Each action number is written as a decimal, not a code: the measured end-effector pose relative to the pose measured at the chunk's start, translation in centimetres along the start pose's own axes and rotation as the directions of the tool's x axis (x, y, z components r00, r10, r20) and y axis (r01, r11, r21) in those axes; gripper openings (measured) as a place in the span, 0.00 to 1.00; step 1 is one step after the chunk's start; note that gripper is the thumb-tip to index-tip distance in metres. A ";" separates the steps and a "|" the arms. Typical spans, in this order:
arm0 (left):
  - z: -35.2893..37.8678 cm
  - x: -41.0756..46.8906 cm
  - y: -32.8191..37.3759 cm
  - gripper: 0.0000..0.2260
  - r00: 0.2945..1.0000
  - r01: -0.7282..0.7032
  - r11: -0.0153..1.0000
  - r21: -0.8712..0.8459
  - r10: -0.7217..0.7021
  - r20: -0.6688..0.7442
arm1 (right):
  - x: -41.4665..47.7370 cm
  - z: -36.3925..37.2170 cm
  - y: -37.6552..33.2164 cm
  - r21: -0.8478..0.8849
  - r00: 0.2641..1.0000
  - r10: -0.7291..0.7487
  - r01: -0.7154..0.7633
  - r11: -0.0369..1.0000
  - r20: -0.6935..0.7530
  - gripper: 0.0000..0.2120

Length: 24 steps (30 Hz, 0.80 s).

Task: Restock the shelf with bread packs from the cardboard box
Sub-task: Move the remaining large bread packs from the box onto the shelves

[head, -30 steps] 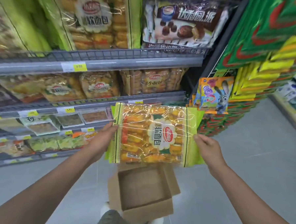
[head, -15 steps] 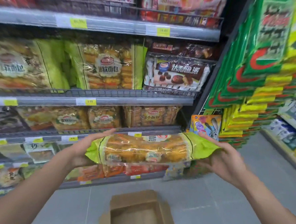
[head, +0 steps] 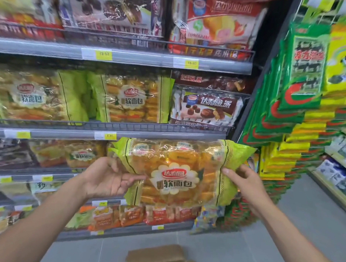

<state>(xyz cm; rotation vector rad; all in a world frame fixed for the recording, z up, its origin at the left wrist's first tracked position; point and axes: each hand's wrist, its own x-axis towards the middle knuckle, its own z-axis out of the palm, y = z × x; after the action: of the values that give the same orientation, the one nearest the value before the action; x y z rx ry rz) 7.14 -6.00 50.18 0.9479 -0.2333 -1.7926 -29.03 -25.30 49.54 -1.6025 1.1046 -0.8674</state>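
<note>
A large clear bread pack [head: 178, 171] with lime-green ends and a red-and-white label is held up in front of the shelves, label facing me. My left hand [head: 107, 177] grips its left end, fingers curled round the edge. My right hand [head: 243, 180] pinches the green right end. Just above the pack runs the grey wire-fronted shelf [head: 68, 125], where matching bread packs [head: 127, 100] stand upright. On the floor below lies the cardboard box [head: 161, 257], only its top flaps in view.
Brown cake packs [head: 207, 106] fill the right part of that shelf. Higher and lower shelves carry other snack bags. A hanging rack of green and yellow packets [head: 302, 93] juts out at the right. Grey floor tiles [head: 303, 227] stretch right toward another shelf unit.
The pack has risen from over the box to shelf height and tipped from flat to label facing me. My view has lifted, so the box has dropped to the bottom edge.
</note>
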 end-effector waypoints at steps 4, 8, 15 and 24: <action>0.5 -0.4 0.5 0.23 0.999 -0.030 0.959 0.281 0.033 -0.004 | -0.2 0.8 -1.0 0.125 0.999 -0.015 0.010 0.992 0.036 0.12; 2.0 -0.9 -0.6 0.22 0.967 -0.046 0.735 0.677 0.203 -0.155 | 0.2 1.2 -0.8 0.188 0.998 0.022 -0.034 0.982 0.062 0.37; 0.9 -0.6 -3.4 0.31 0.877 -0.274 0.808 0.521 0.432 -0.209 | 1.1 2.8 -1.5 0.111 0.976 0.158 -0.176 0.978 0.150 0.41; -2.7 -1.8 -2.0 0.25 0.737 -0.409 0.793 0.451 0.579 -0.349 | 2.6 7.2 -2.0 0.322 0.872 0.174 -0.345 0.882 0.458 0.39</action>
<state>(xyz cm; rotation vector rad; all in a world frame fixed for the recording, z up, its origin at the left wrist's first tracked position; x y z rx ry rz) 7.82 -2.87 48.15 1.3916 -0.4576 -0.9854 -21.13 -25.22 49.53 -1.1842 0.7573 -0.4872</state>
